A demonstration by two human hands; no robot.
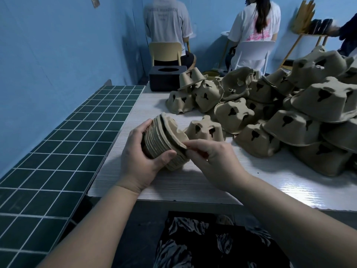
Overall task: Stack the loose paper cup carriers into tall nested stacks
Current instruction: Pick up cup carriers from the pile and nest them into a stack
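Patterned dark fabric [212, 246] covers the lap at the bottom edge, and above it two bare forearms reach over the white table [212, 182]. Just past the table's near edge the left hand [143, 159] curls around a nested stack of carriers [164, 144] tipped on its side, thumb across the ridged rims, while the right hand [210, 153] pinches the rim of the outermost carrier. Farther back and to the right lies a big heap of loose carriers [280, 113], beside a black box [167, 78], with two seated people beyond.
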